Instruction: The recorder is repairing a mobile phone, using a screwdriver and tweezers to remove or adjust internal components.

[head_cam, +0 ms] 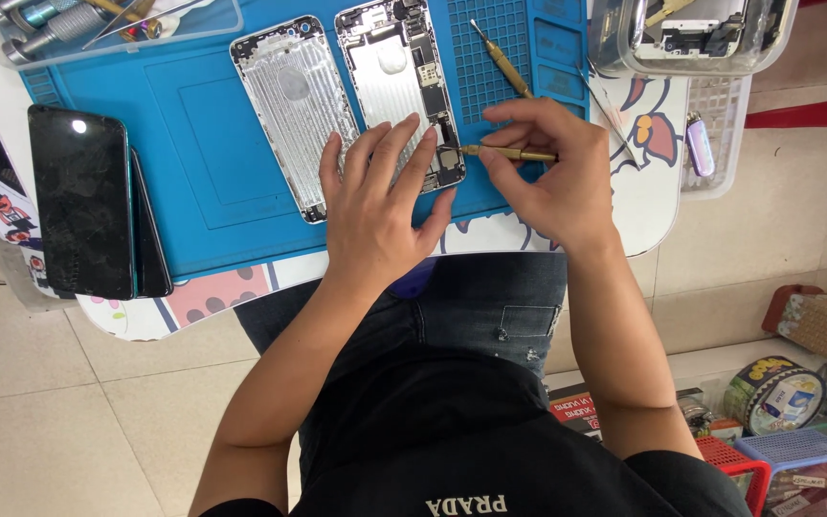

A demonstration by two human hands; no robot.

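Pressing down flat, the left hand (375, 196) lies with fingers spread across the lower end of an opened phone housing (396, 81), fingertips on the bare metal and the thumb hooked round the bottom edge. Nothing gripped; it only pins the housing in place.

Right hand (552, 168) is closed in a pinch on a brass-coloured screwdriver (509, 153), shaft lying nearly level, tip pointing left and meeting the lower right corner of the same housing, where small dark components sit.

That housing rests on a blue work mat (212, 134), slightly tilted, long side running away from the person. Just beside it on the left lies a second phone housing (294, 105), silver, ribbed inside, untouched. A second slim screwdriver (500, 59) lies on the gridded part of the mat above the right hand; tweezers (605, 105) lie off the mat's right edge.

Further left, two dark phones (83, 201) are stacked screen-up, half on the mat. A clear tray of tools (98, 24) sits at the far left corner, and a clear box of phone parts (691, 33) at the far right. A small lilac lighter (699, 144) lies on a white basket there.

The mat sits on a small patterned table (222, 297) over the person's lap.
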